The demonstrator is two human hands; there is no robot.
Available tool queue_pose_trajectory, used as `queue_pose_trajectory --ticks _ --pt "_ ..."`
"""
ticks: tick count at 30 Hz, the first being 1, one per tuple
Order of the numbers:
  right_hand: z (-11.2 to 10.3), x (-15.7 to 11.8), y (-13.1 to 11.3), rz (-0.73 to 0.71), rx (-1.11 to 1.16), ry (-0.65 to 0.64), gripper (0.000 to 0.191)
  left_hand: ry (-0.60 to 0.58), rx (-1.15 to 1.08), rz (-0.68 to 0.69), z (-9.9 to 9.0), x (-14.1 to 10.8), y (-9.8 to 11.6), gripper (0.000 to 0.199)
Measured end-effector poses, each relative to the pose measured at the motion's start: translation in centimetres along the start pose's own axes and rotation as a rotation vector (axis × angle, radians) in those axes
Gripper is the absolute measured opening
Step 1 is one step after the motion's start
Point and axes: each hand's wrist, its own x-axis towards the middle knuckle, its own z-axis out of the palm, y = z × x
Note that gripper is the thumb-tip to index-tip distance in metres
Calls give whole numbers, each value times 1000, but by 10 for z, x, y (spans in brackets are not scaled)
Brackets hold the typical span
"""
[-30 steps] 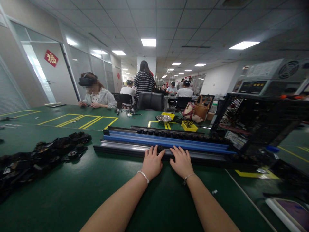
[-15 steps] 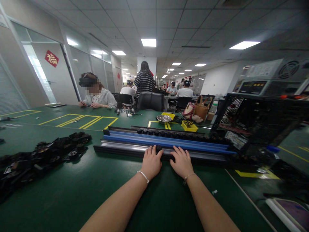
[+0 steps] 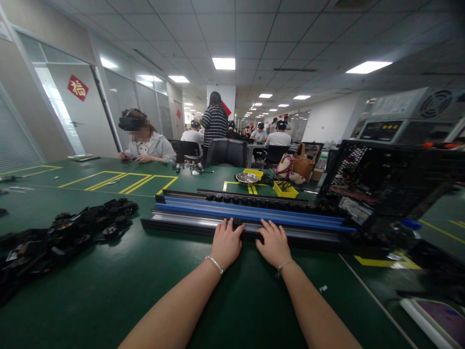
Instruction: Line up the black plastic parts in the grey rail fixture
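Both hands rest at the near edge of a long black and silver rail [image 3: 189, 220] on the green table [image 3: 145, 291]. My left hand [image 3: 227, 243] lies on it with fingers spread, its thumb beside a small black part [image 3: 237, 223]. To its right my right hand [image 3: 273, 243] lies on the same rail, fingers apart, with a gap between the two hands. Neither hand visibly grips anything. A blue rail [image 3: 218, 207] runs just behind the fingertips, and a row of black parts [image 3: 232, 198] sits behind that.
Black parts [image 3: 72, 232] are heaped at the left. Behind the rails stand a metal bowl [image 3: 247, 179] and a yellow tray [image 3: 285, 189]. An open computer case [image 3: 385, 179] stands at the right. A person [image 3: 145, 140] sits across the table.
My left hand has shifted very slightly left and stays on the rail. My right hand has not visibly moved. In the background, a standing person in stripes has shifted a little left.
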Motion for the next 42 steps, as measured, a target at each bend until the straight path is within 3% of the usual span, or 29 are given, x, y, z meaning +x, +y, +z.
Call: queue_pose_trajectory --ticks 9,31,42 --pt "-2 0 0 9 -5 -17 27 32 6 -18 1 1 -4 42" --pt "-2 1 0 11 -2 -17 25 -120 71 -24 -26 7 -10 44" --pt "-2 1 -1 11 2 -7 24 -137 98 -80 -22 11 -11 39"
